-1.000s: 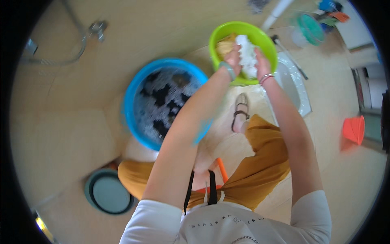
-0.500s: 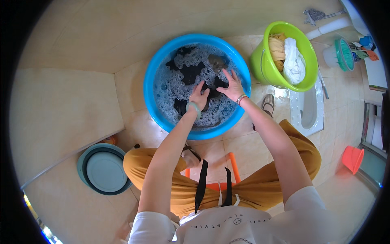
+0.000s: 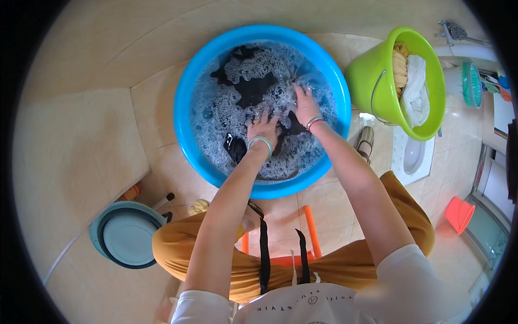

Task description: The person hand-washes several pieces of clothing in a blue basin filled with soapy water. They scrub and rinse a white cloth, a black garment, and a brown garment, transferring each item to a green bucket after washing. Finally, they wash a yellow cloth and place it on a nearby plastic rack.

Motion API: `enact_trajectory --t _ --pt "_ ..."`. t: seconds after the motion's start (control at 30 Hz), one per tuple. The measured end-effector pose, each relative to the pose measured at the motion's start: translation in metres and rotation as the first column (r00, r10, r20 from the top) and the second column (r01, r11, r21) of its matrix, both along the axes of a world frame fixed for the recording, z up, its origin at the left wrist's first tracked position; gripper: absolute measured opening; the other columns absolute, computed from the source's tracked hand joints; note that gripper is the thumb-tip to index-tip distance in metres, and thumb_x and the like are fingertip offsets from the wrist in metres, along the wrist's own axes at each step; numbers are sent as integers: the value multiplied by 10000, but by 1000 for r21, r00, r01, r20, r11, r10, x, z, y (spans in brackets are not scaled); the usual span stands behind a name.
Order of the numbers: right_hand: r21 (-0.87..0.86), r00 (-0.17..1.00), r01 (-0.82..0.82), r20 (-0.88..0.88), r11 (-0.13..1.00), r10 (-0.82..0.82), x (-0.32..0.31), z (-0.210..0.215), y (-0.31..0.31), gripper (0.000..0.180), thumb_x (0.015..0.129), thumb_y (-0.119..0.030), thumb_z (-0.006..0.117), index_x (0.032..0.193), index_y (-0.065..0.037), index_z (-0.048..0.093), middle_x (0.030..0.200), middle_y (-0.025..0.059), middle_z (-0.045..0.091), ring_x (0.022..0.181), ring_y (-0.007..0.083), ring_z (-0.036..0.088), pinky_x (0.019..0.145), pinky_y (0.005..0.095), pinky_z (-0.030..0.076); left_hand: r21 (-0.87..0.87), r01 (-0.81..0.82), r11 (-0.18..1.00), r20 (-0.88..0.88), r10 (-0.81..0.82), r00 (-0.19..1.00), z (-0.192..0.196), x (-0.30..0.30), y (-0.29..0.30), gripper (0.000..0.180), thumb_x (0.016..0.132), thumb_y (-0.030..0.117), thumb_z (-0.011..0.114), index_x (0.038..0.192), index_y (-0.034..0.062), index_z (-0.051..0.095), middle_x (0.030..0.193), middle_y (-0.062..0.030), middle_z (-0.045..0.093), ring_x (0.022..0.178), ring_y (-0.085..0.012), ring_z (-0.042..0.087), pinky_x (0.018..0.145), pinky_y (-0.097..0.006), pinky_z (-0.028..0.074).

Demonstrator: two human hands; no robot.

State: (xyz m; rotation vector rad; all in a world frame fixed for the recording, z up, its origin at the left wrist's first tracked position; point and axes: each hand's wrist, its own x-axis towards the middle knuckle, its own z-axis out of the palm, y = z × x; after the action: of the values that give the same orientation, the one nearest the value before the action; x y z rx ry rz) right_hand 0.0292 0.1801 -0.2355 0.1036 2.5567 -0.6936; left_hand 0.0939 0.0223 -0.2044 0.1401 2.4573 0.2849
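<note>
A wide blue basin (image 3: 183, 116) holds foamy water with dark cloth (image 3: 254, 90) soaking in it. My left hand (image 3: 263, 129) presses down into the suds near the basin's middle, its fingers spread and the tips sunk in foam over the cloth. To the right of it, my right hand (image 3: 306, 107) dips into the water with its fingers stretched out. The water splashes around those fingertips and partly hides them. Another piece of black cloth (image 3: 236, 148) pokes out of the foam beside my left wrist.
A lime-green bucket (image 3: 372, 75) with yellow and white cloth stands right of the basin. Behind it are a squat toilet (image 3: 402, 156) and a lined bin (image 3: 458, 83). A grey-green basin (image 3: 100, 232) lies at left, an orange-red bucket (image 3: 459, 214) at far right, an orange stool (image 3: 310, 229) below me.
Both hands have gone down from above the water into the suds, and splashing now shows at the right one. The view has shifted, with the blue basin looking larger.
</note>
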Motion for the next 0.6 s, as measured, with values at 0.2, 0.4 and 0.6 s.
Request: enact_trajectory --t 0.2,0.4,0.6 --pt "-298 970 205 -64 932 -233 0 -33 16 542 770 -266 756 1191 -7 536 1213 220 553 1033 381 595 932 405 462 220 -222 950 -60 240 969 -4 11 -6 472 918 324 548 1362 175 484 1444 -127 422 1358 -238 360 1108 -458 243" --pt "-723 886 278 -61 632 -460 29 62 2 367 795 -232 754 1049 -10 607 938 109 624 839 192 610 789 306 479 599 -776 -197 669 657 349 31 4 9 574 931 481 547 1430 244 391 1442 -17 423 1317 -193 380 1059 -398 306" --pt "-867 915 201 0 455 -404 38 147 -9 296 829 -145 731 1058 -11 599 951 37 624 852 92 564 773 249 470 524 -789 -321 743 625 239 43 -13 -3 741 897 503 587 1501 267 227 1507 -55 316 1375 -236 302 1100 -435 248"
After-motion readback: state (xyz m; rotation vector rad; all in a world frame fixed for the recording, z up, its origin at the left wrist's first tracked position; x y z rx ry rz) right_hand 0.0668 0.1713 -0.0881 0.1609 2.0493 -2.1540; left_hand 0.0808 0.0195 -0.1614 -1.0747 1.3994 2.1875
